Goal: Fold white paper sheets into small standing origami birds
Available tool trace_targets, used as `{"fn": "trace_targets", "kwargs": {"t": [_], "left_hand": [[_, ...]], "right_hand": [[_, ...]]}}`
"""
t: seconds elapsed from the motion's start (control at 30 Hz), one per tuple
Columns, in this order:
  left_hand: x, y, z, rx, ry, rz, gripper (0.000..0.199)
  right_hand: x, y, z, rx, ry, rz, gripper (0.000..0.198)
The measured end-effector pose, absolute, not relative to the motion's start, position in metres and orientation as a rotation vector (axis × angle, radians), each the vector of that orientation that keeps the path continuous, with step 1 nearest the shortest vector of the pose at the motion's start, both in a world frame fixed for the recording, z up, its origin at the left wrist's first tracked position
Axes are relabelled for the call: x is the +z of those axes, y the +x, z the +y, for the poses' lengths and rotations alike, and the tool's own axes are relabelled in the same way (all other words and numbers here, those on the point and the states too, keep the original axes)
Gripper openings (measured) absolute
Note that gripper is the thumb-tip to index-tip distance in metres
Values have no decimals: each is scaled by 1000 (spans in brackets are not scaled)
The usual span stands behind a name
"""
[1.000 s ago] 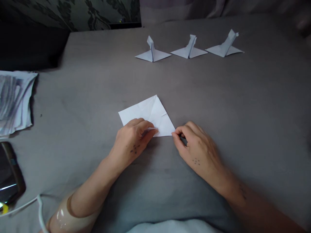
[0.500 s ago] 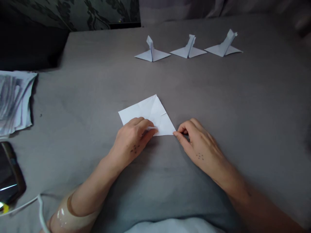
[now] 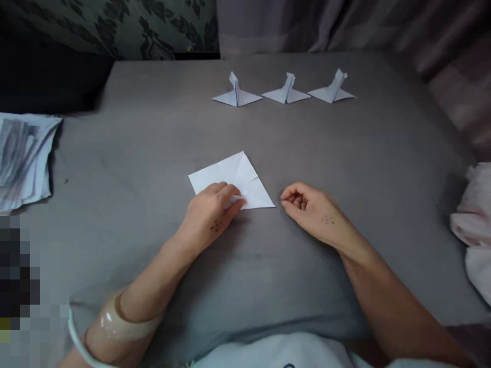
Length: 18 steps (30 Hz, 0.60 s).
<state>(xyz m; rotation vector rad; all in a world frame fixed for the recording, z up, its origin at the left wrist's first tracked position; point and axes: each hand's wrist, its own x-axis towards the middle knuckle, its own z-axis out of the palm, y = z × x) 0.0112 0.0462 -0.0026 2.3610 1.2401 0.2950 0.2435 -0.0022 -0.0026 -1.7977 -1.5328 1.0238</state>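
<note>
A folded sheet of white paper (image 3: 249, 186) lies on the grey cloth surface, with creases running from its far corner and a short slit line near its right edge. My left hand (image 3: 215, 209) covers its near left part and pinches a fold of it between thumb and fingers. My right hand (image 3: 305, 204) is just right of the paper's right corner, apart from it. Its fingers are curled, thumb near the index fingertip, and nothing shows between them.
Three folded paper figures, a left one (image 3: 237, 94), a middle one (image 3: 287, 92) and a right one (image 3: 333, 89), stand in a row at the back. A stack of papers (image 3: 28, 158) lies at left, below a black object (image 3: 49, 82). Pinkish cloth (image 3: 475, 230) is at far right.
My right hand has let go of the paper's right corner and moved slightly right and up. My left hand still holds the paper. The camera view has shifted, showing more on the right.
</note>
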Motion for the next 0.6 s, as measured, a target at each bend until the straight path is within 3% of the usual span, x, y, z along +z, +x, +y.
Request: {"fn": "trace_targets", "kwargs": {"t": [0.1, 0.27, 0.6], "left_hand": [[-6, 11, 47, 282, 2369, 1261, 23], [-6, 12, 48, 290, 2363, 1264, 26], [-6, 12, 49, 319, 2342, 1241, 25]], "right_hand": [[-3, 235, 0, 1010, -1690, -1249, 11], [-2, 209, 2, 1128, -1477, -1239, 12], [-7, 216, 10, 1052, -1577, -1099, 18]]}}
